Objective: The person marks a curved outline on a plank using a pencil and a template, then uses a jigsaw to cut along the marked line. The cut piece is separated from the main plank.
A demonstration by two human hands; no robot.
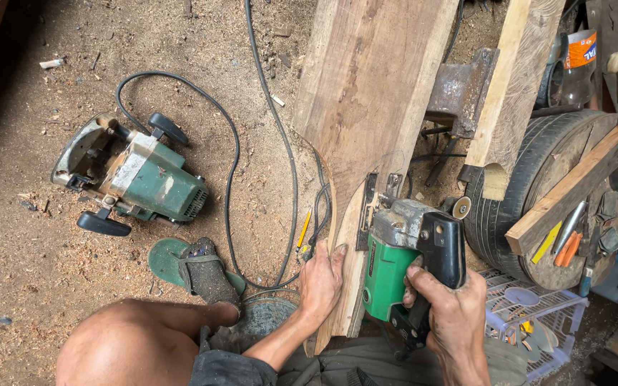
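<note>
My right hand [452, 311] grips the black handle of a green and grey jigsaw [405, 250]. The saw sits on a long wooden plank [366, 93] that runs from my lap up and away. A curved cut shows in the plank beside the saw's base. My left hand [321, 282] lies flat on the plank's near left edge, fingers spread, pressing the wood. A narrow cut strip of the plank lies between my two hands.
A green router [137, 175] with black knobs lies on the sawdust floor at left, its black cord [234, 164] looping toward me. A yellow pencil [304, 229] lies by the plank. A tyre [523, 186] with tools and a white crate [531, 314] stand at right. My knee [130, 343] and sandalled foot [205, 275] are at lower left.
</note>
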